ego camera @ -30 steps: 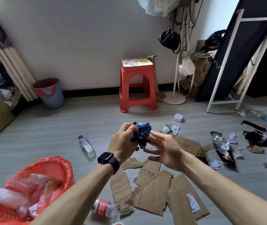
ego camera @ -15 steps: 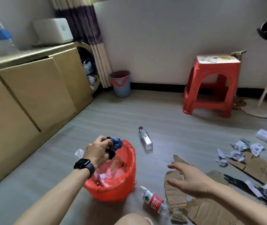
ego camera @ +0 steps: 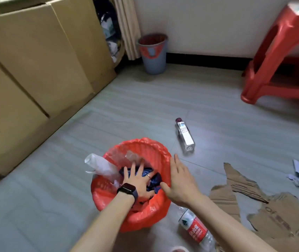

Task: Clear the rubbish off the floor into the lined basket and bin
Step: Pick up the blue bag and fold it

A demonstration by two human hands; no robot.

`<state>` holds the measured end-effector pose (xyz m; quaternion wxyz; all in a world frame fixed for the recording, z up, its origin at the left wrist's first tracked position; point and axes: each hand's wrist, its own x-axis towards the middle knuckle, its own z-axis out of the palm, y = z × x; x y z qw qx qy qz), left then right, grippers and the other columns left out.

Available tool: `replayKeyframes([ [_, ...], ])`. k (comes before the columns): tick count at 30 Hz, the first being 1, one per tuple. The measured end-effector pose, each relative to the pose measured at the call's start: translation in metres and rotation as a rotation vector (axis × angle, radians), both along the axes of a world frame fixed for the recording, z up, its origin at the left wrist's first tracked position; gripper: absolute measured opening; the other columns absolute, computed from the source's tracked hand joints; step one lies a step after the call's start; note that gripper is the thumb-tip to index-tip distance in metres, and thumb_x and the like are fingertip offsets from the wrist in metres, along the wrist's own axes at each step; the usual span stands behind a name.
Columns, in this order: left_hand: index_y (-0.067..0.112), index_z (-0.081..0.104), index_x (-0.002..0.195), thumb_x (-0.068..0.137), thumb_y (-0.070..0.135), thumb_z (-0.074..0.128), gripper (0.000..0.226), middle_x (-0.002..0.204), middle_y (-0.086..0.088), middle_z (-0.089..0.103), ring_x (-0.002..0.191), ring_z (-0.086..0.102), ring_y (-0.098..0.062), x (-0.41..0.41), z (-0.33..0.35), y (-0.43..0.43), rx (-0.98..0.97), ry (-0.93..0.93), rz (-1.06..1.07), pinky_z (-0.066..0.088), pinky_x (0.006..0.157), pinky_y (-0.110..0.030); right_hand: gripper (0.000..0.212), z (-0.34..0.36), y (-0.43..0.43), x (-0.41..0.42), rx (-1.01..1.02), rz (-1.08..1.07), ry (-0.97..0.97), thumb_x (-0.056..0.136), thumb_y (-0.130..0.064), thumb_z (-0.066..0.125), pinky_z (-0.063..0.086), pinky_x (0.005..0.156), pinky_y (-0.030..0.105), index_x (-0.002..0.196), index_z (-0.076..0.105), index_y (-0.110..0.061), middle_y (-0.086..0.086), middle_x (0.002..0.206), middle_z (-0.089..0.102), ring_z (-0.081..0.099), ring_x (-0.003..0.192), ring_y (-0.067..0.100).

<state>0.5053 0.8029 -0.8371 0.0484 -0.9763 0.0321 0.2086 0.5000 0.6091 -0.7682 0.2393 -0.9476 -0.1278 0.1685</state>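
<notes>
Crumpled dark-blue wad (ego camera: 155, 181), creased and bunched, sits inside the red-lined basket (ego camera: 146, 144), right under the left hand (ego camera: 138, 181), whose fingers are splayed straight, palm pressing down on it. Right hand (ego camera: 179, 180) just beside it, flat, fingers straight together at the basket's rim.

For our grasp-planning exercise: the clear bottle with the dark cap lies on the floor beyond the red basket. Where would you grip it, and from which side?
Probably the labelled middle of the clear bottle, from above, pinching across its narrow width. It lies flat on the floor, cap pointing away, both long sides free.
</notes>
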Motion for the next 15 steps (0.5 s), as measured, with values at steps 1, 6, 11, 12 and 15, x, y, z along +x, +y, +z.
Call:
replayKeyframes([
  [1,0.06,0.003,0.144,0.073,0.08,0.034,0.08,0.161,-0.008,-0.021,0.144,-0.02,-0.045,0.003,-0.012,-0.001,0.001,0.012,-0.007,-0.006,0.106,-0.071,0.095,-0.008,0.002,-0.001,0.01,-0.017,0.016,0.088,-0.042,0.048,0.017,0.122,0.044,0.157,-0.011,-0.015,0.005,0.164,-0.018,0.003,0.152,0.023],
  [6,0.069,-0.031,0.126,0.072,0.084,0.028,0.082,0.14,-0.004,-0.056,0.127,-0.049,-0.043,0.009,-0.071,0.012,0.019,0.007,-0.001,-0.009,0.097,-0.078,0.1,-0.03,0.012,-0.004,0.163,-0.06,0.011,0.076,-0.032,0.04,0.011,0.123,0.037,0.155,-0.019,-0.015,0.005,0.16,-0.026,0.0,0.153,0.022],
  [11,0.068,-0.036,0.123,0.063,0.087,0.009,0.077,0.144,0.0,-0.053,0.125,-0.053,-0.038,0.021,-0.105,0.021,-0.034,-0.111,0.01,-0.005,0.099,-0.076,0.099,-0.038,0.011,0.004,0.246,-0.031,-0.027,0.075,-0.034,0.037,0.009,0.122,0.032,0.155,-0.018,-0.017,0.006,0.164,-0.02,0.001,0.152,0.02],
  [12,0.067,-0.035,0.126,0.064,0.087,0.009,0.078,0.145,0.0,-0.051,0.128,-0.051,-0.039,0.014,-0.115,0.022,-0.035,-0.132,0.003,-0.002,0.1,-0.076,0.098,-0.043,0.011,-0.001,0.254,-0.023,-0.02,0.075,-0.035,0.037,0.009,0.121,0.031,0.155,-0.017,-0.016,0.006,0.164,-0.018,0.002,0.151,0.019],
  [15,0.064,-0.033,0.13,0.069,0.083,0.014,0.079,0.147,0.002,-0.049,0.131,-0.047,-0.038,0.015,-0.127,0.027,-0.046,-0.169,-0.024,0.004,0.102,-0.075,0.096,-0.048,0.014,-0.002,0.287,-0.039,-0.028,0.077,-0.037,0.037,0.009,0.118,0.026,0.155,-0.015,-0.016,0.005,0.166,-0.012,0.005,0.149,0.015],
])
